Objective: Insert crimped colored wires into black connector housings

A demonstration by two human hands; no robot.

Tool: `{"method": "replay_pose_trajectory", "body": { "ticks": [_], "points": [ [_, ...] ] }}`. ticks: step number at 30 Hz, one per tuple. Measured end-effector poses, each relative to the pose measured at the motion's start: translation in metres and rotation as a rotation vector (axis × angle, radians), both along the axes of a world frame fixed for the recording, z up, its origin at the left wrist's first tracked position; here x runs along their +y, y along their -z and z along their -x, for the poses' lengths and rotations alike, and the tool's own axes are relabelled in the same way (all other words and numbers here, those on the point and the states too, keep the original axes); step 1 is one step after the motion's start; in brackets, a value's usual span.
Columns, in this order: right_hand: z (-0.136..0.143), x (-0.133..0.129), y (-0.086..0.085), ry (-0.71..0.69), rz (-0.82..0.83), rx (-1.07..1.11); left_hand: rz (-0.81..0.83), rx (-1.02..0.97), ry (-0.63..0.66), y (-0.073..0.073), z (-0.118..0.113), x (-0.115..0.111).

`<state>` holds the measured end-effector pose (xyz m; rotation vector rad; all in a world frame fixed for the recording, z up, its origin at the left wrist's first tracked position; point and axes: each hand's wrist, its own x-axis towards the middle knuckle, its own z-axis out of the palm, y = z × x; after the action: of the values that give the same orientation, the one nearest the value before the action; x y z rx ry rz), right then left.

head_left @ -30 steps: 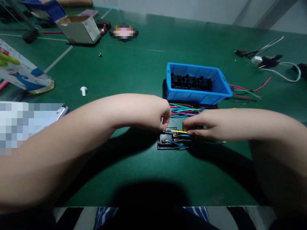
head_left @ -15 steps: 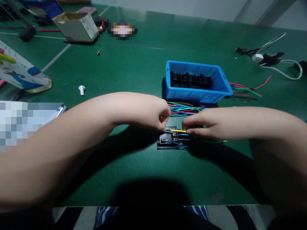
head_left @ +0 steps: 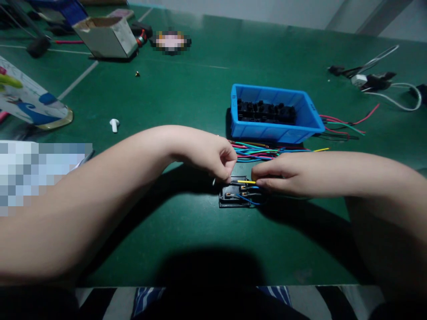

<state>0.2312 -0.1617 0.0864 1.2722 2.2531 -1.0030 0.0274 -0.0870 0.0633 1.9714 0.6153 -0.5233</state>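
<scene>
A black plastic part [head_left: 234,200] with copper-coloured terminals lies on the green table, with blue and dark wires running from its right side. My left hand [head_left: 222,160] is pinched at its upper left edge; what sits between the fingertips is too small to make out. My right hand [head_left: 275,175] pinches a yellow wire [head_left: 246,182], whose left end reaches the upper part of the black piece near my left fingertips. Behind both hands lies a bundle of coloured wires [head_left: 253,151], partly hidden by them.
Beyond the bundle stands a blue bin [head_left: 276,133] holding black parts. Cables with a plug [head_left: 359,80] lie at the far right. A white box [head_left: 110,40], a small white object [head_left: 114,125] and a patterned item [head_left: 36,102] are on the left.
My left wrist has shifted slightly and a small pale tip now shows left of its fingertips. My right hand has slid a little left along the yellow wire.
</scene>
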Motion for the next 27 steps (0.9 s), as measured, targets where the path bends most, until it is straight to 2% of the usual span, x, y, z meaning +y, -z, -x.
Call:
{"method": "replay_pose_trajectory", "body": {
  "ticks": [5,9,11,14,20,27],
  "points": [
    [0.009,-0.008,0.002,0.007,-0.026,-0.005,0.13,-0.045,-0.023,0.008,0.0,0.002],
    [0.02,-0.018,0.003,0.023,-0.226,-0.079,0.211,-0.036,-0.048,0.008,0.0,0.003],
    [0.024,-0.02,0.001,0.029,-0.29,-0.051,0.252,-0.023,-0.068,0.006,0.0,0.004],
    [0.025,-0.018,0.0,0.052,-0.207,0.035,0.265,-0.008,-0.074,0.006,0.0,0.005],
    [0.017,-0.002,0.007,0.112,0.012,0.061,0.23,0.016,-0.102,0.005,0.0,0.004],
    [0.013,0.004,0.015,0.147,0.113,0.119,0.253,0.009,-0.104,0.005,0.001,0.005]
  ]
}}
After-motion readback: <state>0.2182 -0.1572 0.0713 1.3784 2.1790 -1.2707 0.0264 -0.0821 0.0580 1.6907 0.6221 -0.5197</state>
